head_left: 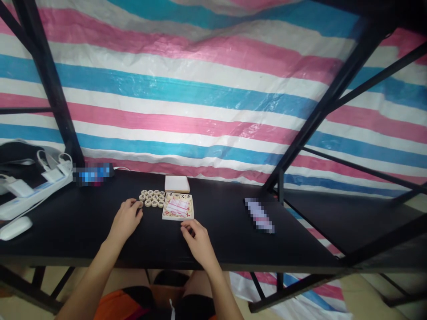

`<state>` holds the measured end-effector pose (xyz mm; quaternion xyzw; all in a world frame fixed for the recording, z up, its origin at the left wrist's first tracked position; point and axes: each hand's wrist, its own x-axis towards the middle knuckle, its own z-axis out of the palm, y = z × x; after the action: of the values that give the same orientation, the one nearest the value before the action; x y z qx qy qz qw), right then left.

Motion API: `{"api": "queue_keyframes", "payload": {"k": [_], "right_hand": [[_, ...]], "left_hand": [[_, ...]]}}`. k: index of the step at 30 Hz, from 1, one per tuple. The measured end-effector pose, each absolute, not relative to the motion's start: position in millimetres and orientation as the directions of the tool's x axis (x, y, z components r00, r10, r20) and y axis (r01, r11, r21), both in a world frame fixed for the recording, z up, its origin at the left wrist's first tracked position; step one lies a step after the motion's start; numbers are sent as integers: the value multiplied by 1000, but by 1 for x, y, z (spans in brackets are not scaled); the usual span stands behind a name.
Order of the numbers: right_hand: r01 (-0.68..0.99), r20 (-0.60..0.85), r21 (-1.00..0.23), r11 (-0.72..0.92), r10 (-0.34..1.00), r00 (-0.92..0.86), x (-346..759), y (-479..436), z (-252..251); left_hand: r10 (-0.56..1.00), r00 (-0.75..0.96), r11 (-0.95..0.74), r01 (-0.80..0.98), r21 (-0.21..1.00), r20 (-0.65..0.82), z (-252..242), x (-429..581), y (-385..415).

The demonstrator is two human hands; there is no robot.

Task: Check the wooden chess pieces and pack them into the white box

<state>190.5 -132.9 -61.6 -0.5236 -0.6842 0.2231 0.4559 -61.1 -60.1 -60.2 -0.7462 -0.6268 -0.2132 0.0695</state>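
A small square game board (178,206) with red lines lies on the black table (83,231). Left of it sit several round wooden game pieces (152,198) in rows. My left hand (126,220) rests beside those pieces, fingers curled, with its fingertips touching the nearest piece. My right hand (198,240) lies on the table just below the board's right corner, fingers bent and pressed together, and nothing shows in them. A white flat box (177,184) sits behind the board.
A white power strip (30,195) with plugged chargers and a white oval object (15,227) lie at the far left. A blurred item (259,215) rests on the table's right. Black frame bars (316,120) cross a striped tarp behind.
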Motion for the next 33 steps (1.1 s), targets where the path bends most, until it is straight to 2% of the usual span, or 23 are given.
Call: {"api": "queue_keyframes", "payload": {"k": [5, 7, 9, 13, 21, 25, 29, 33], "right_hand": [[513, 384, -780, 358, 921, -61, 191, -132, -64], [515, 383, -778, 361, 921, -67, 191, -131, -65], [519, 375, -776, 359, 924, -79, 191, -131, -65], [511, 353, -779, 364, 928, -124, 190, -133, -64], [445, 340, -817, 367, 929, -143, 192, -133, -60], [401, 338, -848, 346, 936, -93, 192, -133, -59], [379, 324, -867, 324, 944, -65, 192, -133, -60], [381, 322, -866, 323, 944, -69, 192, -133, -59]], "left_hand": [[909, 129, -241, 938, 247, 396, -64, -57, -78], [898, 169, -328, 872, 364, 406, -64, -45, -91], [875, 286, -465, 724, 510, 391, -63, -26, -102], [843, 419, -523, 495, 694, 337, -55, 14, -114], [837, 385, -525, 370, 766, 388, -56, 27, -114], [881, 341, -446, 364, 818, 328, -61, 26, -111], [893, 374, -388, 361, 848, 250, -62, 27, -109], [898, 372, -367, 336, 867, 236, -57, 26, -111]]}}
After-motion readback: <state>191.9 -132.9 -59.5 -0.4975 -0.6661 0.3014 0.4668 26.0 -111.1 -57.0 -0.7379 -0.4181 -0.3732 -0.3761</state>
